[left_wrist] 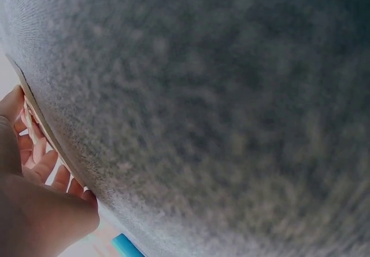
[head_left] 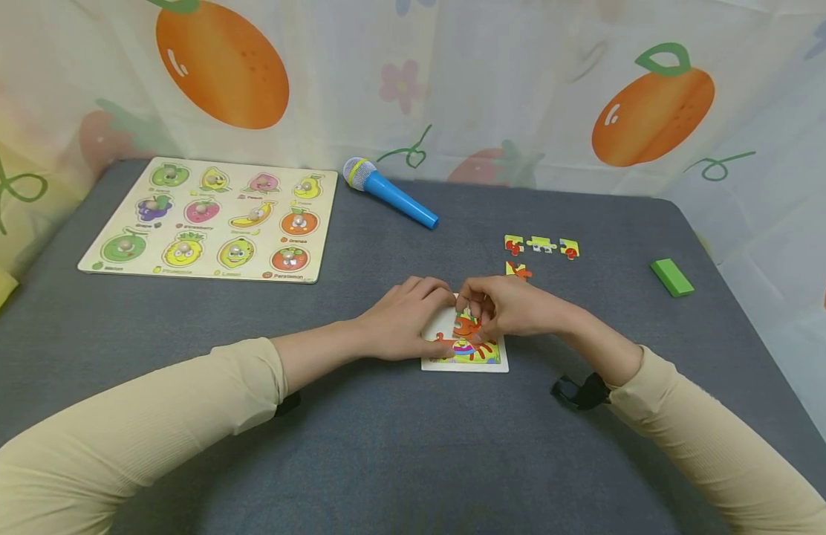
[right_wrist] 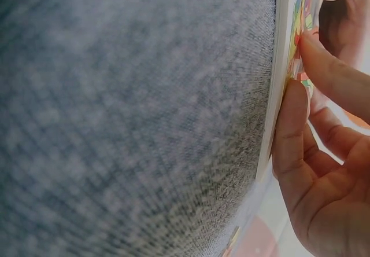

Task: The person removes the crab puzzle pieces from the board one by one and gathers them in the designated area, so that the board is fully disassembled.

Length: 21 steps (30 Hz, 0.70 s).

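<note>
A small white-framed puzzle board (head_left: 464, 366) lies on the table in the head view, its lower part filled with red, yellow and green picture pieces. My left hand (head_left: 409, 319) holds the board from the left, thumb over its lower left and bent fingers at the far edge. From the right, my right hand (head_left: 513, 305) pinches a red puzzle piece (head_left: 465, 324) low over the board, just above the fitted pieces. Fingers hide parts of the board. In the right wrist view, the right fingertips (right_wrist: 298, 92) are right at the board's edge (right_wrist: 276, 95).
Several loose puzzle pieces (head_left: 541, 244) lie beyond the right hand, one (head_left: 518, 270) nearer the board. A fruit knob board (head_left: 209, 223) is at the back left, a blue toy microphone (head_left: 400, 199) at the back middle. A green block (head_left: 671, 278) sits far right.
</note>
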Each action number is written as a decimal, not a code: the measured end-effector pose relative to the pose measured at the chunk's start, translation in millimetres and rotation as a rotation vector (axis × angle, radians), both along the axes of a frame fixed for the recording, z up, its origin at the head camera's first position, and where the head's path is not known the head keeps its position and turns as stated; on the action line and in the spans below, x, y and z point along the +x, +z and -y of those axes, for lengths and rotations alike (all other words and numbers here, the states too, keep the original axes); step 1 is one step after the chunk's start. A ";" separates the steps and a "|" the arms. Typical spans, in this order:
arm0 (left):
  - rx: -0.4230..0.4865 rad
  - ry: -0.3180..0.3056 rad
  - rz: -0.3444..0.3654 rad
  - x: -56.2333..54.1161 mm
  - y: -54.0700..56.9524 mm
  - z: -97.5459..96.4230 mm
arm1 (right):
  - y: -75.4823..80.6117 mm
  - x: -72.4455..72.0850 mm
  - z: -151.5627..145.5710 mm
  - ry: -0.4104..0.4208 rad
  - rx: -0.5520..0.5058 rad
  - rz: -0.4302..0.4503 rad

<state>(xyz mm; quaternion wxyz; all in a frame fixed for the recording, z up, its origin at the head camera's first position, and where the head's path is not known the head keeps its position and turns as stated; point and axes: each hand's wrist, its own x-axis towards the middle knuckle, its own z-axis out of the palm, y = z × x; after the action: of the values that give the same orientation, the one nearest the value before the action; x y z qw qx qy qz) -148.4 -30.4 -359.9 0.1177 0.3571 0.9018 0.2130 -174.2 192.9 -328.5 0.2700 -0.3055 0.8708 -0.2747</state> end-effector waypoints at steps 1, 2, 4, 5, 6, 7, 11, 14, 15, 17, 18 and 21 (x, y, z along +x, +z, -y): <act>0.002 0.000 0.002 0.0 0.1 0.2 | -0.1 -0.1 0.0 0.002 0.000 -0.001; 0.004 -0.001 0.004 -0.1 0.1 0.3 | -0.2 -0.1 0.1 0.005 -0.003 -0.001; 0.009 -0.004 0.008 -0.3 -0.1 0.7 | -0.3 -0.1 0.2 0.007 -0.009 0.000; 0.011 -0.006 0.009 -0.4 0.0 0.9 | -0.3 0.0 0.3 0.007 -0.014 0.002; 0.013 -0.007 0.010 -0.6 -0.2 1.2 | -0.4 0.0 0.2 0.007 -0.018 0.004; 0.015 -0.010 0.010 -0.8 -0.5 1.5 | -0.5 0.0 0.2 0.007 -0.021 0.005; 0.022 -0.024 0.018 -1.9 -1.5 3.1 | -1.2 0.0 0.3 -0.001 -0.020 0.001; 0.025 -0.032 0.028 -2.7 -2.2 4.7 | -1.4 -0.2 0.6 -0.007 -0.011 0.001; 0.025 -0.033 0.031 -2.9 -2.4 5.2 | -1.4 -0.4 0.7 -0.008 -0.008 0.004; 0.024 -0.034 0.037 -3.4 -2.9 5.8 | -1.0 -0.7 0.7 -0.010 -0.005 0.015; 0.023 -0.034 0.039 -3.5 -3.1 6.0 | -0.8 -0.9 0.6 -0.012 -0.004 0.023; 0.022 -0.036 0.046 -3.9 -3.7 6.1 | 0.0 -1.8 -0.4 -0.016 -0.003 0.051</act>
<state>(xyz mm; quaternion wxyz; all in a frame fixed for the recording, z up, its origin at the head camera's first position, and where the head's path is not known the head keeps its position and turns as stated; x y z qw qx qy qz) -152.4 -36.5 -363.5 0.1382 0.3696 0.8899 0.2287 -176.0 193.3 -328.4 0.2895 -0.2920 0.8657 -0.2855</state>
